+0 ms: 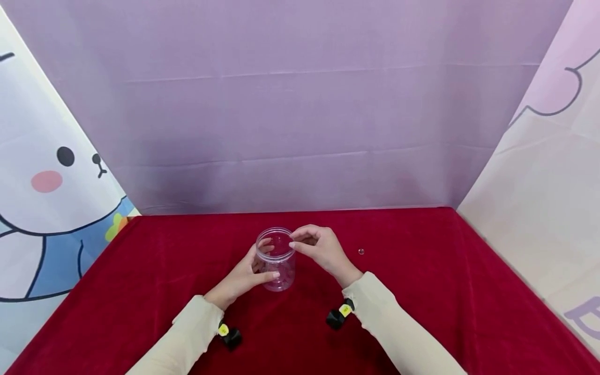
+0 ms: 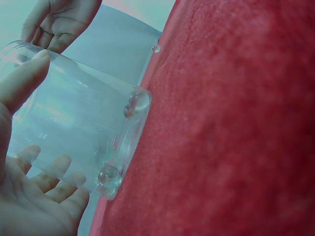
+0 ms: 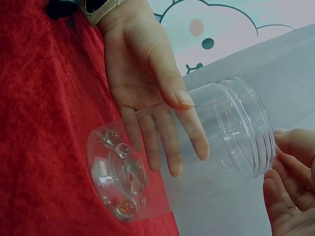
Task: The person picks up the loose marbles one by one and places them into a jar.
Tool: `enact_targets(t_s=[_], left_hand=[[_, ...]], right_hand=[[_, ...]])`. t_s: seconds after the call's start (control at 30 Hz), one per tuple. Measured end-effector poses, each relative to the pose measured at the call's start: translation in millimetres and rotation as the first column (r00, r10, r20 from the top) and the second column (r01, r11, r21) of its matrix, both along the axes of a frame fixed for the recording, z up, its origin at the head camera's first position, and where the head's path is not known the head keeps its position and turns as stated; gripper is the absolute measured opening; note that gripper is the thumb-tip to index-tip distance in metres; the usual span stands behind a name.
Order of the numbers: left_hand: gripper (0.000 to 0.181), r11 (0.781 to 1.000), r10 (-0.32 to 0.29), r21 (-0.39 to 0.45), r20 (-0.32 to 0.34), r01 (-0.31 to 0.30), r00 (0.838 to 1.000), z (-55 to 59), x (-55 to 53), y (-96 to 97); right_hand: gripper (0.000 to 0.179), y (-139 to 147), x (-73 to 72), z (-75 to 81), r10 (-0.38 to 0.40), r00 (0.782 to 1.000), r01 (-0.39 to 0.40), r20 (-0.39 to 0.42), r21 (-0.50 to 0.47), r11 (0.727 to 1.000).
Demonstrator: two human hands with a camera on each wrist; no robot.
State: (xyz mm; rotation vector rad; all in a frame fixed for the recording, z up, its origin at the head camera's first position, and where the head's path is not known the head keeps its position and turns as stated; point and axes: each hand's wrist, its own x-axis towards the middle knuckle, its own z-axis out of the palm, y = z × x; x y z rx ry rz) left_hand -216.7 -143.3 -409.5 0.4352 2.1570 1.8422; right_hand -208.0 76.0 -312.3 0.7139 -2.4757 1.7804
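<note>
My left hand [image 1: 241, 278] grips a clear plastic jar [image 1: 285, 271] by its side, thumb at the front and fingers round the back. The jar stands upright with its threaded mouth uncovered. Several clear glass marbles [image 3: 122, 150] lie at its bottom, one with an orange tint [image 3: 126, 208]. At the jar's right rim is my right hand [image 1: 325, 250], its fingers loosely bent and thumb and fingertips apart. No object shows between them in the right wrist view. One loose clear marble [image 1: 361, 251] lies on the cloth to the right of that hand.
A red velvet cloth [image 1: 140, 291] covers the table. Behind it hangs a plain greyish-purple curtain [image 1: 300, 114]. Printed cartoon panels [image 1: 51, 208] flank the table on both sides. Each wrist carries a small black camera [image 1: 335, 319] on a strap.
</note>
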Motion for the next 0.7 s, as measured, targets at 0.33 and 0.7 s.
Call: enact_targets(t_s=[0.33, 0.7], left_hand=[[0.080, 1.000, -0.009, 0.005, 0.011, 0.009, 1.000, -0.1, 0.2, 0.1], [0.079, 1.000, 0.000, 0.003, 0.007, 0.000, 1.000, 0.7, 0.2, 1.4]], right_hand=[[0.021, 3.9, 1.5, -2.5, 0.005, 1.000, -0.005, -0.007, -0.003, 1.000], [0.026, 19.1, 3.2, -10.6, -0.035, 0.999, 0.035, 0.024, 0.014, 0.999]])
